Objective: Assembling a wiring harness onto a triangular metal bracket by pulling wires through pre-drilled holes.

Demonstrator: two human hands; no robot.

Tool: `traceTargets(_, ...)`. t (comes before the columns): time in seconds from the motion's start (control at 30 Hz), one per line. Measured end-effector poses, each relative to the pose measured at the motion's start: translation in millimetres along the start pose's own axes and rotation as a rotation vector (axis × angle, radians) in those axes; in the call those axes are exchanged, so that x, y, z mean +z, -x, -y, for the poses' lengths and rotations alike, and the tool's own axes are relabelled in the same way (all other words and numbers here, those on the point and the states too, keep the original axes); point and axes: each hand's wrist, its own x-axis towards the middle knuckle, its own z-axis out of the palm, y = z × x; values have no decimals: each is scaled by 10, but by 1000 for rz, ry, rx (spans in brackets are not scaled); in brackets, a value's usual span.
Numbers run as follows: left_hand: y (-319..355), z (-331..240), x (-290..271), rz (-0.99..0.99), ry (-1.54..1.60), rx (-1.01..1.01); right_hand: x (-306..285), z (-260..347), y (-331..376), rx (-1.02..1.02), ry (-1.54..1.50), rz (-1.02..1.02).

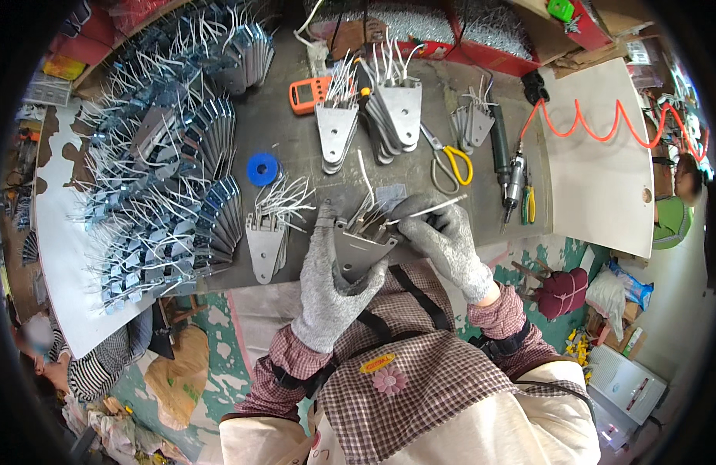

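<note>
Plate (362, 252) held at the bench's (292, 143) near edge; left hand (324, 291) clasps it, thumb spread from fingers, presumably for steadiness; right hand (443, 236) has fingers curled by a wire (451, 203), pinch not determinable; driver (515, 182) lies toward right edge, likely for reach.

Consists of a flat grey metal plate (365, 252), tapered, with a round hole near its narrow end and what looks like a thin slot toward the wide one. Rests tilted in the left hand (327, 275), narrow end toward the person's body, wide end away, close by the fingers at its left side and the thumb at its lower edge. Bears white wires (365, 177) at the wide end. Sends one upward, slightly bent, and another out to the right past the fingertips of the right hand (439, 232), loose end showing beyond them
</note>
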Motion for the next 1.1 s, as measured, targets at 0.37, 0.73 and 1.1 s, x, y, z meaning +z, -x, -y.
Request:
traceTargets(0.37,-168,-505,-181,-119,-171,293,134,357,50,-113,-298,100)
traceTargets(0.73,-299,-753,-336,-108,-124,311,83,762,103,-424,58,33)
traceTargets(1.1,-472,-830,-443,-87,-182,296,41,850,73,-790,291,-30)
